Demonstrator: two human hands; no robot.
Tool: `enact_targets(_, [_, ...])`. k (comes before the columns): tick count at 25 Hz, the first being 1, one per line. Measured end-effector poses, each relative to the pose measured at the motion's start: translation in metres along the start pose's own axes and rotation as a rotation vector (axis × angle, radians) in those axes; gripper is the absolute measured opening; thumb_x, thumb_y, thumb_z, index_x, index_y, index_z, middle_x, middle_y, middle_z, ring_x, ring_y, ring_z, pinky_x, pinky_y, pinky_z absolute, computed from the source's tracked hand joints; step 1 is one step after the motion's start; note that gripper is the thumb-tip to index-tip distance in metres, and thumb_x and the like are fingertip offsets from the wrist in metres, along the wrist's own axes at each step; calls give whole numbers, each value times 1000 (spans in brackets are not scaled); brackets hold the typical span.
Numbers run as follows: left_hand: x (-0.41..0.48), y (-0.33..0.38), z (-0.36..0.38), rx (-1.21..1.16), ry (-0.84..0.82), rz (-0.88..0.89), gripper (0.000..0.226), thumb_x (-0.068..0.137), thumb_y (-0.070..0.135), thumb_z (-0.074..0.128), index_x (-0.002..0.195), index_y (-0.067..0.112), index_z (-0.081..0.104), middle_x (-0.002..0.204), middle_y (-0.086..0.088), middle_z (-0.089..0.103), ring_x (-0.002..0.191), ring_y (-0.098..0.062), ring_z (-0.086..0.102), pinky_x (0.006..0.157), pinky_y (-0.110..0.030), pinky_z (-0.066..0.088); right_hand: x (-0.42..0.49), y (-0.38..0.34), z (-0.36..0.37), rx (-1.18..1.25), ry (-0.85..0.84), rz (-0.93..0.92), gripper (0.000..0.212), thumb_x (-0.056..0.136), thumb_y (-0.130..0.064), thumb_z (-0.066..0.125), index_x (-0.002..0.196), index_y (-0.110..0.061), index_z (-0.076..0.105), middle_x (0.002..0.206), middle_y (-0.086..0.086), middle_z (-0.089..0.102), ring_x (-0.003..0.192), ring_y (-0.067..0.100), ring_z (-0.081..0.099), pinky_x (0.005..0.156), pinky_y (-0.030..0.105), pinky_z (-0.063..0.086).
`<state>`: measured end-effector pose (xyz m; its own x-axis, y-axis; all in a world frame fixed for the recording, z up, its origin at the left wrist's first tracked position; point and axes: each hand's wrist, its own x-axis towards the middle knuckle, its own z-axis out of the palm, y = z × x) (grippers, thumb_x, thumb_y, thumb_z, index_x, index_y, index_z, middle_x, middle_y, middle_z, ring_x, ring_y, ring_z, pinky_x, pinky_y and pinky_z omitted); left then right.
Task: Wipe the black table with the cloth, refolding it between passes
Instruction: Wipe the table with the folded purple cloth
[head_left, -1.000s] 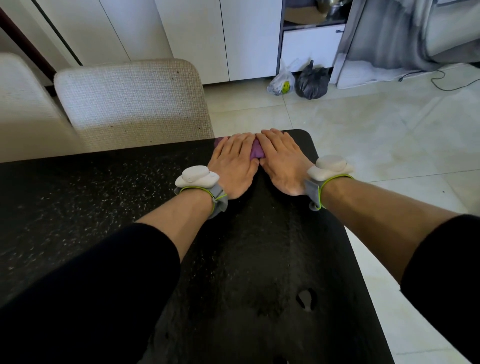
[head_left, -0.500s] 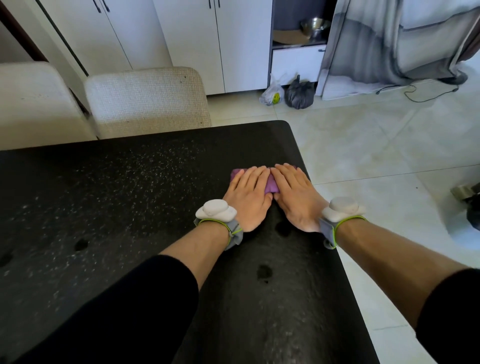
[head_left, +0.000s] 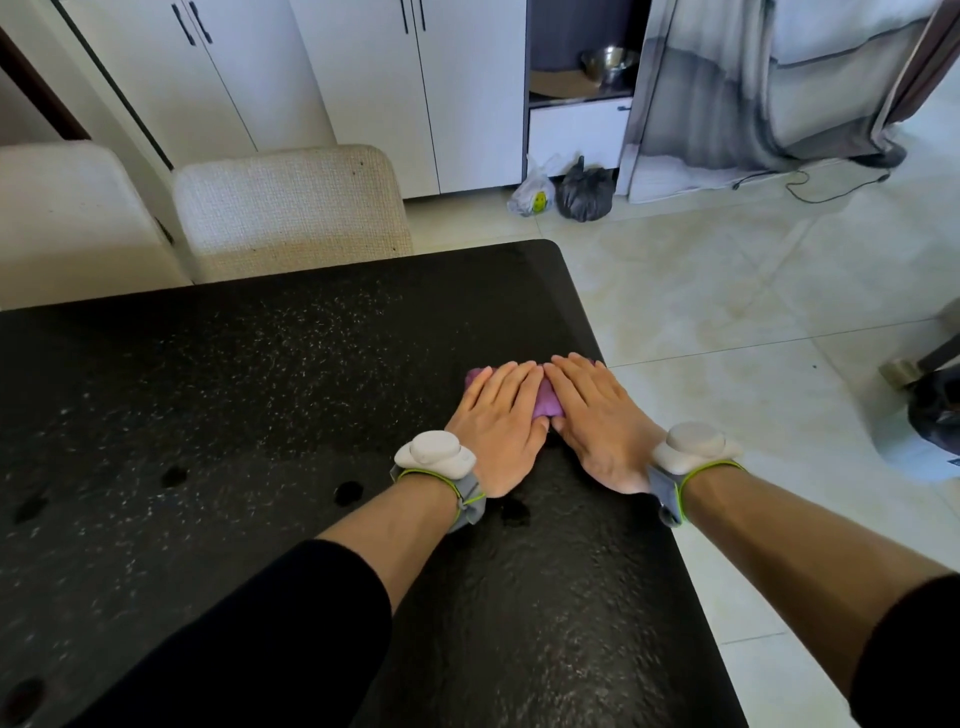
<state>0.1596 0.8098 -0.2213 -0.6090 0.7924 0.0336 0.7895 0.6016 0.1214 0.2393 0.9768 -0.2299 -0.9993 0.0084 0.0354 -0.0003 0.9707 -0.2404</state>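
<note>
A second ago the two hands held the cloth (head_left: 546, 409) down at the far edge of the table (head_left: 260, 415), close to its far right corner. Now we find them drawn back toward the person along the right side, with a bare strip of black top showing beyond the fingertips. Over the last half second the pull goes on, only more slowly. We read this as a wiping pass in mid-stroke, dragged from the far edge toward the near one. The surface ahead of the forearms has a streaky sheen, which we take as the lane already worked. The wide stretch to the left carries pale flecks; whether that is dust or the stone's own pattern we cannot tell. No refolding is under way yet, and we judge it due once this stroke ends.

The left hand (head_left: 501, 421) and the right hand (head_left: 597, 415) lie side by side, palms down, fingers straight and together, pointing away from the person. Both are flat and open, pressing rather than gripping. Their inner edges nearly meet, and the purple cloth shows only in the gap between them and past the left fingertips. It sits bunched under both palms, just inside the table's right edge. Both forearms reach forward, each with a grey band (head_left: 435, 457) at the wrist.
</note>
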Motion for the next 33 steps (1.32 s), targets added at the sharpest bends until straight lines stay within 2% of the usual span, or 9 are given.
enact_targets(6, [62,-24,-1,-2,13,-30,75,92,46,11,158,13,23,164,-3,26,153,-21,19,125,-37,5,60,29,-4,7,7,11,64,104,-39,25,159,-6,18,166,13,19,155,31,9,127,40,3])
enact_targets(13, [157,-70,-1,5,12,-69,60,105,38,33,157,13,22,164,-4,25,153,-21,18,126,-37,6,158,70,-13,29,19,17,60,107,-30,36,158,-5,18,166,14,18,155,31,8,127,39,1])
enact_targets(15, [175,-79,-2,9,33,-70,61,102,41,26,157,12,24,163,-4,28,152,-21,20,125,-37,6,177,77,-15,27,26,20,60,107,-31,35,158,-5,19,165,15,19,155,32,10,127,40,2])
enact_targets(18, [212,-99,0,18,60,-74,81,87,48,6,154,10,30,159,-6,35,149,-24,28,124,-38,10,221,95,-13,32,2,24,61,105,-32,35,158,-5,20,164,16,22,154,33,13,126,43,5])
enact_targets(24, [240,-113,-2,-24,57,-85,87,82,49,3,154,10,31,158,-6,37,148,-24,28,124,-38,10,251,106,-17,29,-2,31,61,106,-29,39,158,-5,18,164,14,21,153,32,12,126,40,3])
enact_targets(26, [238,-110,-4,-46,37,-106,82,87,48,7,156,10,28,161,-6,32,151,-24,23,124,-37,6,249,103,-20,46,-12,59,61,106,-27,38,159,-6,15,166,14,17,155,31,8,126,39,1])
enact_targets(29, [226,-103,-5,-74,-25,-120,65,104,39,31,160,11,13,168,-4,13,155,-20,7,124,-35,-3,232,95,-20,67,-16,64,61,107,-25,36,160,-6,10,168,14,9,156,30,1,125,36,-6])
enact_targets(33, [188,-88,-13,-87,-129,-80,68,106,39,33,161,14,1,169,-2,-3,155,-16,-7,122,-32,-11,190,80,-19,88,-41,37,62,108,-26,34,160,-7,7,168,15,3,156,29,-6,121,30,-15])
